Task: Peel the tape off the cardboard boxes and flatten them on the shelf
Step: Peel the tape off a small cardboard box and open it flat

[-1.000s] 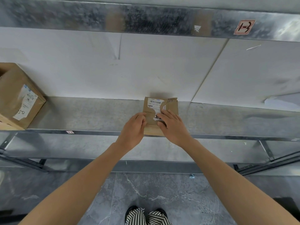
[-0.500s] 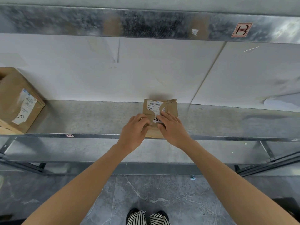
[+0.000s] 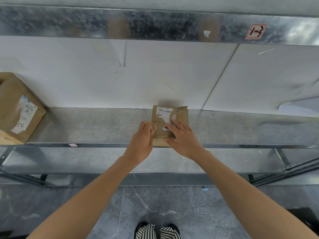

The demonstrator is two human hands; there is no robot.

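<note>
A small brown cardboard box [image 3: 180, 116] with a torn white barcode label lies flat on the metal shelf [image 3: 103, 128], near its front edge. My right hand [image 3: 183, 138] presses down on the box's right half with straight, spread fingers. My left hand [image 3: 140, 144] is at the box's left edge with its fingers curled. It pinches what looks like a strip of clear tape [image 3: 155, 128] coming off the cardboard. The near part of the box is hidden behind both hands.
A larger brown box [image 3: 17, 107] with a white label stands at the shelf's far left. A metal beam [image 3: 155, 25] of the upper shelf runs overhead, and a lower shelf [image 3: 86, 161] sits beneath. A white wall closes the back. Grey tiled floor lies below.
My left hand has slid left from on top of the box to its left edge. My right hand has spread its fingers and stays pressed on the box.
</note>
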